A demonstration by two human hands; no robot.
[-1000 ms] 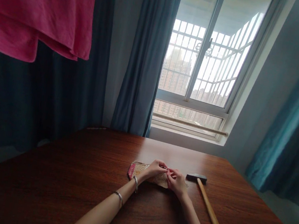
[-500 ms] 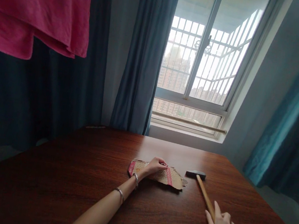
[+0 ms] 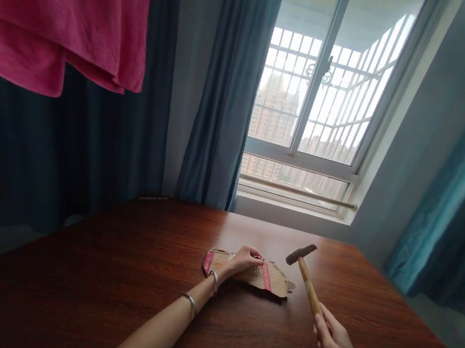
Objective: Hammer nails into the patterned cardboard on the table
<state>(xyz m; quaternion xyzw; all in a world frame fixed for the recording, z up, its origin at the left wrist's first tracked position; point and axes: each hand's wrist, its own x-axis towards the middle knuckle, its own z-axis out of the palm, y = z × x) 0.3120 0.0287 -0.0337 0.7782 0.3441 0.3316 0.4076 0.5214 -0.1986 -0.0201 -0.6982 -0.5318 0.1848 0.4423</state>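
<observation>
A flat piece of patterned cardboard (image 3: 272, 278), tan with pink bands, lies on the dark wooden table (image 3: 113, 295). My left hand (image 3: 242, 259) rests on its upper edge, fingers pinched together on something small that I cannot make out. My right hand (image 3: 333, 338) grips the wooden handle of a hammer (image 3: 305, 275) near its end. The hammer is lifted off the table, its dark head tilted up just right of the cardboard. Two bracelets sit on my left forearm.
Beyond the table stands a barred window (image 3: 313, 110) with blue curtains (image 3: 226, 93) on either side. A pink cloth (image 3: 61, 9) hangs at the upper left. A thin stick (image 3: 154, 198) lies at the table's far edge.
My right hand left the cardboard, went back to the hammer's handle, closed on it and raised the hammer off the table. My left hand stayed pinched at the cardboard.
</observation>
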